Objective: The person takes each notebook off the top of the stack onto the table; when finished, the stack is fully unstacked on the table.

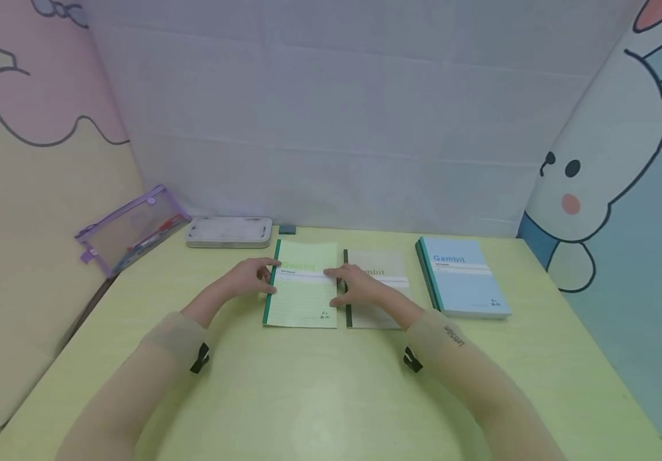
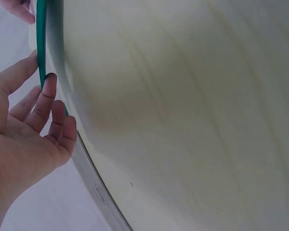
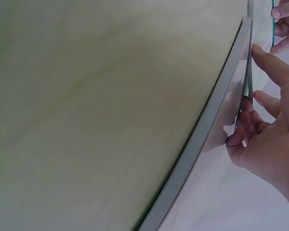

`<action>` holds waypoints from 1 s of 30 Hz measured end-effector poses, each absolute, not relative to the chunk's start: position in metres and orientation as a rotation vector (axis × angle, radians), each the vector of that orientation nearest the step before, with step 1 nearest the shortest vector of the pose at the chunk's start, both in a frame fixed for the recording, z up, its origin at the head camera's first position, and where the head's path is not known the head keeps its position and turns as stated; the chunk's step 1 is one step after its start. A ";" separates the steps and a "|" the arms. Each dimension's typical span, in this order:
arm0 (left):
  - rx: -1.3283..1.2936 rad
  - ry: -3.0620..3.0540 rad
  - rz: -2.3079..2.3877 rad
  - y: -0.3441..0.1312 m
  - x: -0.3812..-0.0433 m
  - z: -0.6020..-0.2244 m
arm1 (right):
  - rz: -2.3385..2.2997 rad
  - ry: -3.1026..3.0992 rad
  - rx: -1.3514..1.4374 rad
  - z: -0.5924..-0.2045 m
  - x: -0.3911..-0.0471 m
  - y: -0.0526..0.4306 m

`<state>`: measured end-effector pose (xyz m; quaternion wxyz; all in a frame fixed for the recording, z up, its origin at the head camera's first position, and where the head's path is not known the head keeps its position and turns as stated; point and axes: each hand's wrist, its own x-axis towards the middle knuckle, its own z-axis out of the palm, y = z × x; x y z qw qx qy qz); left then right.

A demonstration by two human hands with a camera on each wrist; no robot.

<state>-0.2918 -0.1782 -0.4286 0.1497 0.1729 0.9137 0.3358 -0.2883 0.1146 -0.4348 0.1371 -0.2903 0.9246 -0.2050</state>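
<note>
A pale green notebook (image 1: pixel 302 301) with a dark green spine (image 2: pixel 41 43) lies in the middle of the table in the head view. My left hand (image 1: pixel 248 277) grips its spine side, thumb and fingers at the edge. At the opposite edge my right hand (image 1: pixel 360 286) holds the same notebook, its curled fingers (image 3: pixel 248 120) at that side. Beneath the right hand and forearm is a grey notebook (image 1: pixel 374 314) with a dark spine, partly hidden. To the right sits a stack of blue notebooks (image 1: pixel 463 275) with green spines.
A pale pencil case (image 1: pixel 229 232) lies at the back left, with a small dark block (image 1: pixel 287 229) beside it. A purple-edged mesh pouch (image 1: pixel 135 230) holding pens leans at the left wall. A white cloth (image 1: pixel 342 128) hangs behind the table (image 1: pixel 308 397).
</note>
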 end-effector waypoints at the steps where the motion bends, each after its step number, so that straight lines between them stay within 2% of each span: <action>1: 0.498 2.610 0.963 -0.179 -0.293 -0.431 | -0.566 2.677 -0.843 -0.436 -0.289 0.114; 7: 0.491 2.577 0.846 -0.180 -0.299 -0.437 | -0.501 2.669 -0.851 -0.438 -0.289 0.115; 15: 0.499 2.664 0.604 -0.173 -0.296 -0.422 | -0.617 2.690 -0.873 -0.431 -0.285 0.120; 30: 0.740 2.715 0.784 -0.141 -0.286 -0.376 | -0.814 2.840 -0.961 -0.371 -0.280 0.180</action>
